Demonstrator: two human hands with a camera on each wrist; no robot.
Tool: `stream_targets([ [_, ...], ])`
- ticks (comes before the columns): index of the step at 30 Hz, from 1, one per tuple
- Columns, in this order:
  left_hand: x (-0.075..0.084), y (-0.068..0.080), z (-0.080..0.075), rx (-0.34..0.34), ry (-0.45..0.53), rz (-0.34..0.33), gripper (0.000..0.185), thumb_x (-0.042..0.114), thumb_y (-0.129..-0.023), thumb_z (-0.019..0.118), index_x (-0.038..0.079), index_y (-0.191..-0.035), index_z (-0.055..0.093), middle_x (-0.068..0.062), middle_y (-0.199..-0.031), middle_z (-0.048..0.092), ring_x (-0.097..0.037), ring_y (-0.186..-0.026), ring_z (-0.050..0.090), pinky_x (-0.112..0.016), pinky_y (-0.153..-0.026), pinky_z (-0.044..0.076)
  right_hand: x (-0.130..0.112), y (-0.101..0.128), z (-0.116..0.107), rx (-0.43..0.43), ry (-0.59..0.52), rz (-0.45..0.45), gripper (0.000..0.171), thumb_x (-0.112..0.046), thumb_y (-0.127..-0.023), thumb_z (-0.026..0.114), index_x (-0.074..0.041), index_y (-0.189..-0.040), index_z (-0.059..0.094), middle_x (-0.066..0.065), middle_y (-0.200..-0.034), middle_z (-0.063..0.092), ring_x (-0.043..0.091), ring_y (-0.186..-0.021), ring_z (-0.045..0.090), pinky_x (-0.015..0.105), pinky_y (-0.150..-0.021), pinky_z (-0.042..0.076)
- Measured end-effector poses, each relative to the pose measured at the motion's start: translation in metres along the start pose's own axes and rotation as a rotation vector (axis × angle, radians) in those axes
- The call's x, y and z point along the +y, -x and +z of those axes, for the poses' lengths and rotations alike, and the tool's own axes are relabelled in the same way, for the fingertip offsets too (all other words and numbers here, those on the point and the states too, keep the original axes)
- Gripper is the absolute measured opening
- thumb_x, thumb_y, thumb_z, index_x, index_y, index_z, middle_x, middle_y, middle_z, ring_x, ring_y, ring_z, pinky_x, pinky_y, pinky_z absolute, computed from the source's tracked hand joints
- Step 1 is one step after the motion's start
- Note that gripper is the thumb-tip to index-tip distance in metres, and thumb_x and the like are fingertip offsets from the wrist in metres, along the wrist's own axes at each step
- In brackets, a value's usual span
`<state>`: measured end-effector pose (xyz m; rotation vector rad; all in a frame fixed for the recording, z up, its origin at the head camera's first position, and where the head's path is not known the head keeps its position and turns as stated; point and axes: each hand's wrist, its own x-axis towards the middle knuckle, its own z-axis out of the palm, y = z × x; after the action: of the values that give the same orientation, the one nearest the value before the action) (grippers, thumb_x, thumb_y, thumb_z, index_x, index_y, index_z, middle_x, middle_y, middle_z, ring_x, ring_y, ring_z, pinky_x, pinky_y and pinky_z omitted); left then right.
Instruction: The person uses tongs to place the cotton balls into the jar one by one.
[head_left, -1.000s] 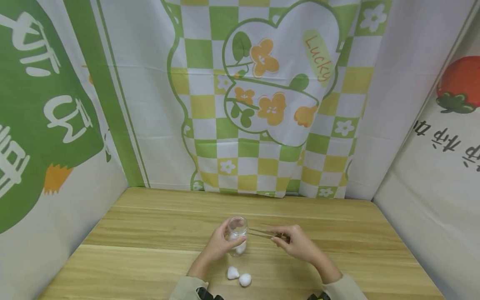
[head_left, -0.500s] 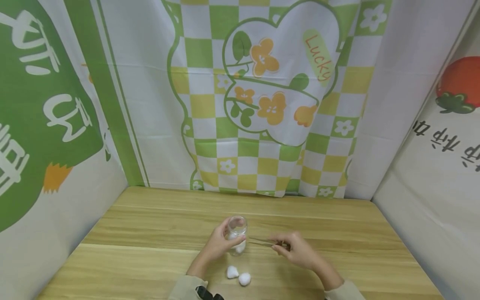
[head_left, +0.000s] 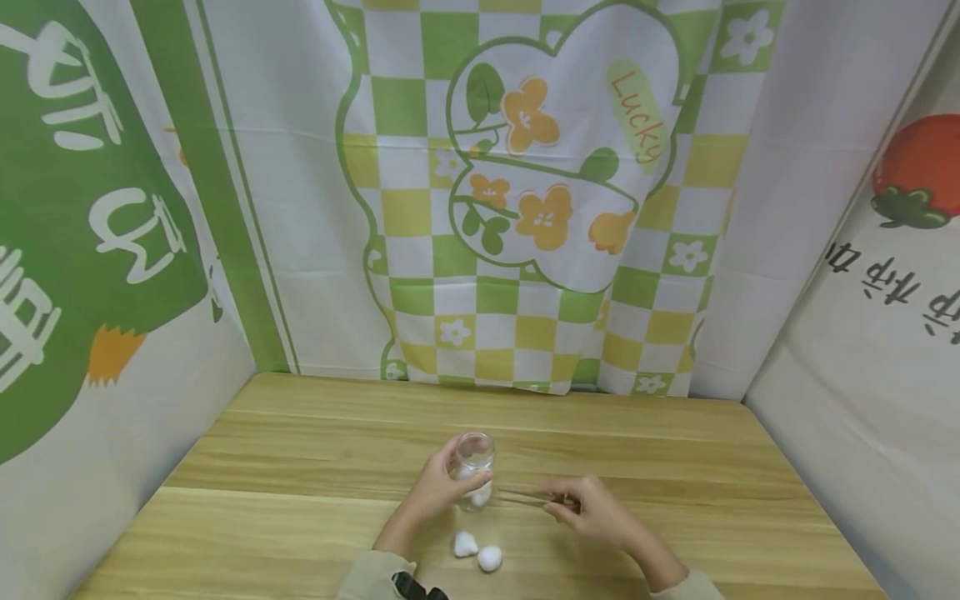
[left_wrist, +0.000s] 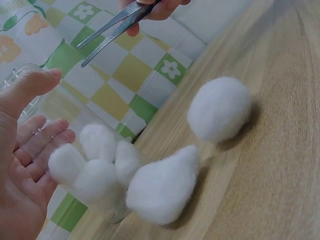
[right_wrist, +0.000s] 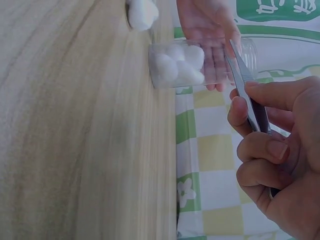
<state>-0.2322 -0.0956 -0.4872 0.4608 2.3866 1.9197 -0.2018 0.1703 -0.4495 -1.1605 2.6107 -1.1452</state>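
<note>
My left hand (head_left: 441, 487) holds a clear open-topped jar (head_left: 476, 454) upright on the table, thumb in front and fingers behind. Several white cotton balls (right_wrist: 175, 65) fill the lower part of the jar. To its right, my right hand (head_left: 596, 506) pinches metal tweezers (head_left: 521, 497), which point left toward the jar's side. Their tips (left_wrist: 83, 65) stand slightly apart with nothing between them. Two loose cotton balls lie on the table in front of the jar: a pointed one (left_wrist: 164, 187) and a rounder one (left_wrist: 220, 109) beside it.
The wooden table (head_left: 315, 458) is bounded at the back by a green-and-yellow checked cloth (head_left: 495, 333). Printed cloth walls stand at the left (head_left: 202, 400) and right (head_left: 862, 400) sides.
My right hand has moved a little nearer to me with the tweezers, their tips dropping lower along the jar's side. The left hand, jar and loose cotton balls stay practically in place.
</note>
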Motion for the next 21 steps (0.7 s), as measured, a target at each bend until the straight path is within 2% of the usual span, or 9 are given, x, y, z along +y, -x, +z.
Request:
stream_targets([
  [11,-0.0005,-0.0001,-0.0007,0.007,-0.011,-0.016,0.068,0.024,-0.083,0.075,0.008,-0.142,0.043,-0.021,-0.141,0.051,-0.047,-0.136,0.043,-0.063,-0.111,0.037,0.0005,0.0043,0.0039,-0.027,0.018,0.046,0.026,-0.012,-0.094,0.060,0.002,-0.115,0.067,0.012,-0.072,0.067,-0.011,-0.055,0.041,0.008,-0.044,0.039],
  [21,0.0020,0.0010,-0.0011,-0.010,0.002,-0.014,0.067,0.023,-0.084,0.074,0.010,-0.142,0.043,-0.019,-0.143,0.050,-0.046,-0.136,0.042,-0.064,-0.111,0.038,0.0021,0.0079,0.0072,-0.065,-0.006,0.075,0.027,-0.014,-0.094,0.060,0.001,-0.115,0.066,0.014,-0.084,0.072,-0.011,-0.055,0.042,0.011,-0.047,0.045],
])
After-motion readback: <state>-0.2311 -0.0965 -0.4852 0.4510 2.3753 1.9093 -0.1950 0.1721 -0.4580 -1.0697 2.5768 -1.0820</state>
